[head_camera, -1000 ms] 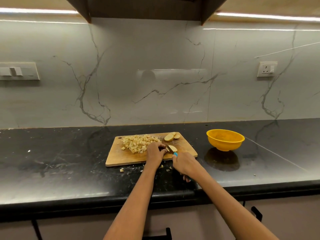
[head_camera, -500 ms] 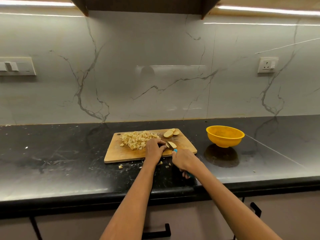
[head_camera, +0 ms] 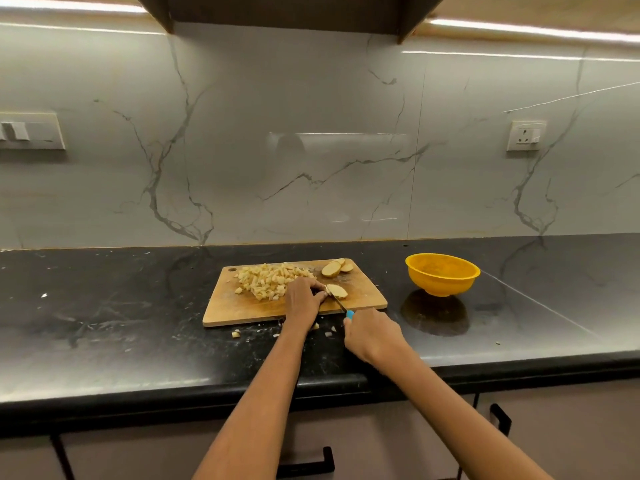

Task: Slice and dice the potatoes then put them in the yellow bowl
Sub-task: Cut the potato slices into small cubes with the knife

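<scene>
The potato piece (head_camera: 336, 290) under work lies cut face down on the cutting board (head_camera: 242, 306), directly at the fingertips of the left hand (head_camera: 303, 297). That hand grips its near end with curled fingers, evidently to stop it sliding and to keep the fingertips back from the edge. The knife (head_camera: 341, 304) runs from the right hand (head_camera: 372, 336) forward and left to the piece, blade meeting it beside the left fingers; the right hand is clenched round the blue handle, only the handle's tip showing. Judged step: cutting this piece down into strips or dice.

Just beyond the left hand sits a heap of diced potato (head_camera: 270, 280), pushed clear of the cutting spot. Beyond both hands, near the board's far edge, lie three potato slices (head_camera: 336, 267), seemingly queued for dicing. A few stray bits (head_camera: 236, 334) rest on the black counter (head_camera: 104, 323) near the left wrist.

The yellow bowl (head_camera: 442, 273) stands well to the right of the right hand, off the board, apparently empty, so transfer is not yet begun.
</scene>
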Motion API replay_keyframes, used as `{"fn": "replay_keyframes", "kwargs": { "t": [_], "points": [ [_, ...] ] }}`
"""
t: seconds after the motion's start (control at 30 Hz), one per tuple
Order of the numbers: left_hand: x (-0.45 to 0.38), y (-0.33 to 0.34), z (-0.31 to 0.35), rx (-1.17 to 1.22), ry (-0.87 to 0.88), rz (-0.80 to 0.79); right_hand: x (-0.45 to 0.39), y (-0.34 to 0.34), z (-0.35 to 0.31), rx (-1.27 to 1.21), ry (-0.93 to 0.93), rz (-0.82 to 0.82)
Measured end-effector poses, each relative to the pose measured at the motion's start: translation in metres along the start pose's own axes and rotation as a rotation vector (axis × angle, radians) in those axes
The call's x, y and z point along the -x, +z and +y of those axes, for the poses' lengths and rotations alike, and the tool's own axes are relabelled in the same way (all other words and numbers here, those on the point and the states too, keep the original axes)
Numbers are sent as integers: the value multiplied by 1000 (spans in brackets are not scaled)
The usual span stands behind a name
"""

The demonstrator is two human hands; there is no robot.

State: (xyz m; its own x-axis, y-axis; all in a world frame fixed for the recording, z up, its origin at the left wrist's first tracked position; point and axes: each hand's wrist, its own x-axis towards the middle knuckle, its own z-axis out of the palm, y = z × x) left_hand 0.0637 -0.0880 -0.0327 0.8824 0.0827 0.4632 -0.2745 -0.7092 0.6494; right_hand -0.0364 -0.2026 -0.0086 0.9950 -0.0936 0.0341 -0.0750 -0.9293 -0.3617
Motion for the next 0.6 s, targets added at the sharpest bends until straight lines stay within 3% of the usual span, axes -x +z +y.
{"fn": "replay_keyframes", "kwargs": {
  "t": [0.23, 0.43, 0.6],
  "points": [
    [-7, 4, 3, -48, -34, -30, -10, -3, 14, -83, 25, 155],
    [-17, 6, 10, -89, 68, -196, -34, -12, 21, -157, 85, 86],
    [-19, 8, 9, -81, 126, -245, -39, -16, 19, -179, 107, 35]
  ]
}}
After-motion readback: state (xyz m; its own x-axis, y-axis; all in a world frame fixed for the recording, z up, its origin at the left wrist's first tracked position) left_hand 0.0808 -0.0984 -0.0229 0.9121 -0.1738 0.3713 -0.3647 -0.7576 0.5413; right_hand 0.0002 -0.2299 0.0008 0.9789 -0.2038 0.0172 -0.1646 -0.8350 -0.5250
